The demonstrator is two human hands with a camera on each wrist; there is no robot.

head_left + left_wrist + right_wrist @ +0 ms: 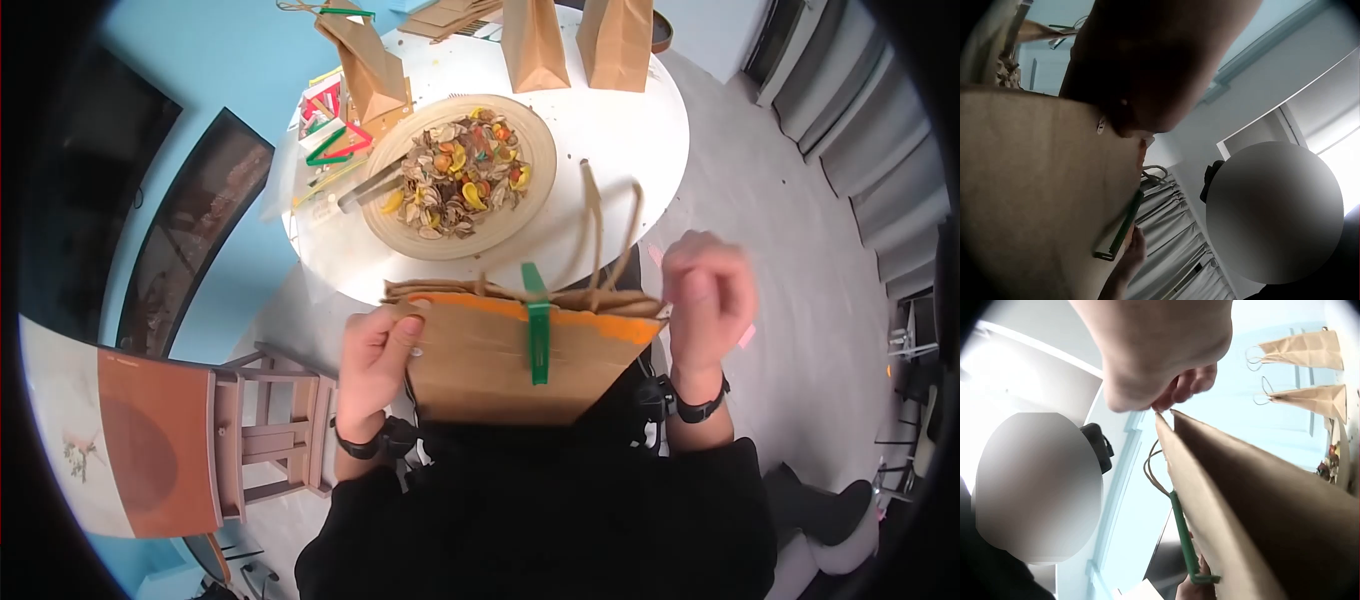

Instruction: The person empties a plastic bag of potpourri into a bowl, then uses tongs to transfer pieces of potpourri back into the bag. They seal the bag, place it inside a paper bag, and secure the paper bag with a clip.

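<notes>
My left hand (375,365) grips the left top corner of a brown paper bag (490,370), thumb on its near face. An orange strip (620,331) runs along that face's upper edge. A green bag-sealing clip (539,340) hangs over this edge near the middle, also visible in the right wrist view as a green clip (1185,540). Twisted paper handles (594,215) rise behind. Beside the right top corner, my right hand (710,300) is blurred, fingers loosely curled with nothing between them. In the right wrist view its fingertips are right at the bag's corner.
A round white table (625,150) stands ahead. On it a wide plate (540,180) holds dried petals and a knife (370,188). Several paper bags (535,50) stand at the back. Green and red clips (335,145) lie left. A wooden chair (275,440) stands at the left.
</notes>
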